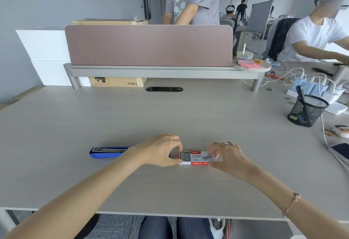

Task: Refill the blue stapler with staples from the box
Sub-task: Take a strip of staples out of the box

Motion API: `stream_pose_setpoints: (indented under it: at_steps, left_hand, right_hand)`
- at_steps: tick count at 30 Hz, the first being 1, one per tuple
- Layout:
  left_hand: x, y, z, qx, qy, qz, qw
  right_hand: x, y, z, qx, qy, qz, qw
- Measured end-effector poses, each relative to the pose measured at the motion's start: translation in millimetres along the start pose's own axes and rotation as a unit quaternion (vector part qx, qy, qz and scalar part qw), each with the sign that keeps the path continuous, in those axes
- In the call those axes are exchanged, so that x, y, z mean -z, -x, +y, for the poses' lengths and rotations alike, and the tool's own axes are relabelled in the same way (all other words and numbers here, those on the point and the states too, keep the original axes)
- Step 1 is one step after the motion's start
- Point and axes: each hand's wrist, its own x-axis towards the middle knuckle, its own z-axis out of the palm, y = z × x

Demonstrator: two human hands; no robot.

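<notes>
The blue stapler (106, 152) lies on the desk at the left, opened flat with its metal staple channel showing; its right end is hidden behind my left wrist. A red and white staple box (198, 157) rests on the desk in front of me. Its inner tray is slid out to the left, and grey staples (185, 155) show in it. My left hand (160, 151) pinches the tray end of the box. My right hand (225, 155) grips the box sleeve at its right end.
A black mesh pen cup (306, 110) stands at the right, with chargers and white cables (317, 87) behind it. A phone (340, 152) lies near the right edge. A pink divider (149, 45) on a grey shelf crosses the back. People are beyond it and at the right.
</notes>
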Motion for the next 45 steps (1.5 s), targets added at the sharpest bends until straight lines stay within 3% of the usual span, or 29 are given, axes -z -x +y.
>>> stream_pose_setpoints:
  at_steps: [13, 27, 32, 36, 45]
  left_hand:
    - [2, -8, 0, 0.047, 0.019, -0.028, 0.998]
    - [3, -9, 0, 0.035, 0.072, -0.012, 0.997]
    - [7, -6, 1, 0.033, 0.060, 0.000, 0.998]
    - [10, -5, 1, 0.038, 0.064, 0.031, 0.997]
    - [5, -10, 8, 0.052, 0.083, 0.117, 0.988]
  right_hand:
    - [-1, 1, -1, -0.010, -0.027, 0.000, 1.000]
    - [-2, 1, -1, -0.019, -0.026, -0.008, 0.999]
    - [-1, 1, -4, -0.020, 0.021, -0.006, 1.000]
    - [-1, 3, -10, -0.008, 0.057, 0.029, 0.998]
    - [-22, -7, -53, 0.043, -0.016, 0.136, 0.990]
